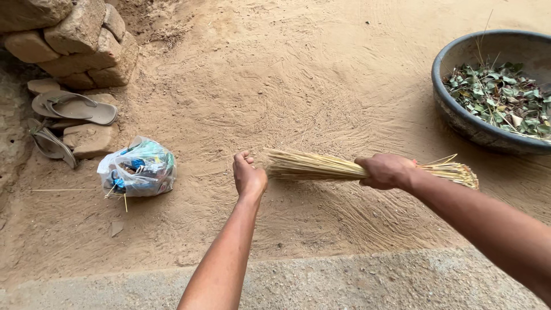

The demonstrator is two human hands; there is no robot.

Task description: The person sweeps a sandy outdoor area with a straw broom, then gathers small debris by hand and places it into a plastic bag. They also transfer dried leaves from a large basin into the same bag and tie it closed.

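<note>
Your two forearms are showing bare from elbow to wrist, with no sleeves reaching into view. Your left hand [248,175] and your right hand [385,170] are showing uncovered too, wearing no gloves, and no rings, watch or bands are showing on either wrist.

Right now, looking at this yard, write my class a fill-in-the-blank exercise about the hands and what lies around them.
1. The right hand grips a bundle of ____ held level above the sand.
2. The left hand is closed into a ____ at the bundle's end.
3. The basin holds dry ____.
4. The bag lies below a pair of ____.

Missing words: sticks; fist; leaves; sandals
</note>
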